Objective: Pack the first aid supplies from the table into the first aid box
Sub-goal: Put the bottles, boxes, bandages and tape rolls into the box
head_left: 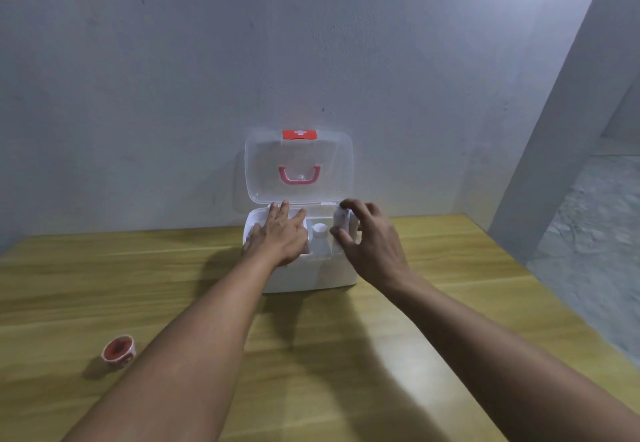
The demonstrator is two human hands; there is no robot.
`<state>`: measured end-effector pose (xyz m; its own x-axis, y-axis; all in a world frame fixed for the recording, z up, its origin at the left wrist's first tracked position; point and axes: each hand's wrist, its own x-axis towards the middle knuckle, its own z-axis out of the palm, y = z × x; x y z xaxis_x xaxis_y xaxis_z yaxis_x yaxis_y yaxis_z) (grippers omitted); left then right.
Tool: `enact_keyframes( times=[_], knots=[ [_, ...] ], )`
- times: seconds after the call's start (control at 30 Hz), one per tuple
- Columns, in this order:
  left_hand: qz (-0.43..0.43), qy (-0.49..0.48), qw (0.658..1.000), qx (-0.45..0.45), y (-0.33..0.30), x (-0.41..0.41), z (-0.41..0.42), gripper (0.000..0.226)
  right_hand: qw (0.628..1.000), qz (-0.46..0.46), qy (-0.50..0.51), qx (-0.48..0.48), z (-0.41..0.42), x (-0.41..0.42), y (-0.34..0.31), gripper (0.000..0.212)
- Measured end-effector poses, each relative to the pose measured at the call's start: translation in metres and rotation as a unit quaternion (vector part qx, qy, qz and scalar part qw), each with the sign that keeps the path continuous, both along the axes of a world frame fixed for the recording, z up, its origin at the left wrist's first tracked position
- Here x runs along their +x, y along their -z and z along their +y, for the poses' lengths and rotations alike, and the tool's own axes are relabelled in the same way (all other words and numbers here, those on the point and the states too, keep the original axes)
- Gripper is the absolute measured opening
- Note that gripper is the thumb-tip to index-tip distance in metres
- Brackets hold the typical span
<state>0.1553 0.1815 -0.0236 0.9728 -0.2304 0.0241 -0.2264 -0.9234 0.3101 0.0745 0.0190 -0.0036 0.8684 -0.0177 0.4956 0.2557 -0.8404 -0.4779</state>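
White first aid box (313,273) at far middle of wooden table (346,355), up against grey wall (207,60). Clear lid (299,167) swung up and open, leaning toward wall, red latch with white cross (299,134) on its top edge, pink handle (299,175) visible through the plastic. Left hand (278,235) palm down over left compartment of box, fingers spread flat, gripping nothing visible; what lies beneath is hidden. Right hand (372,233) over right end of box, thumb and fingers pinched on small white packet (343,225), held upright just above or into right compartment; cannot tell if touching bottom. White bottle with round cap (320,239) upright in middle compartment, between the two hands. Small red-and-white roll of tape (118,351) on table at near left, well apart from box, still unpacked. Both bare forearms stretched from near edge toward box. Bright light glare at top right.
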Motion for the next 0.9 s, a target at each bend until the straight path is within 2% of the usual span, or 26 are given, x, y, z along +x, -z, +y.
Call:
enact_keyframes(
  times=[0.2,0.37,0.5,0.6,0.7,0.77,0.83,0.9],
  knots=[
    [0.003,-0.001,1.0,-0.002,-0.001,0.0,0.0,0.055,0.999,-0.017,0.045,-0.025,-0.004,0.003,0.021,0.024],
    [0.003,0.0,1.0,-0.003,-0.002,0.0,0.0,0.055,0.993,0.007,0.08,-0.082,-0.006,0.004,0.024,0.033],
    [0.006,-0.002,1.0,-0.003,-0.002,0.0,0.0,0.055,0.999,-0.012,0.05,-0.015,-0.01,0.008,0.019,0.031],
    [-0.001,-0.002,1.0,-0.011,-0.005,-0.004,0.0,0.056,0.999,0.021,0.004,0.026,-0.008,0.019,0.01,0.035],
    [-0.054,-0.003,0.997,-0.052,-0.011,-0.011,0.0,0.057,0.995,0.089,-0.032,0.011,-0.003,0.027,0.01,0.049],
    [-0.103,-0.006,0.987,-0.119,-0.016,-0.016,0.001,0.054,0.991,0.129,-0.038,-0.009,0.002,0.029,0.014,0.057],
    [-0.137,-0.005,0.972,-0.19,-0.02,-0.02,0.004,0.049,0.989,0.142,-0.026,-0.014,0.006,0.029,0.017,0.058],
    [-0.155,-0.013,0.964,-0.217,-0.024,-0.024,0.01,0.047,0.99,0.139,-0.017,-0.02,0.009,0.028,0.017,0.056]
  ],
)
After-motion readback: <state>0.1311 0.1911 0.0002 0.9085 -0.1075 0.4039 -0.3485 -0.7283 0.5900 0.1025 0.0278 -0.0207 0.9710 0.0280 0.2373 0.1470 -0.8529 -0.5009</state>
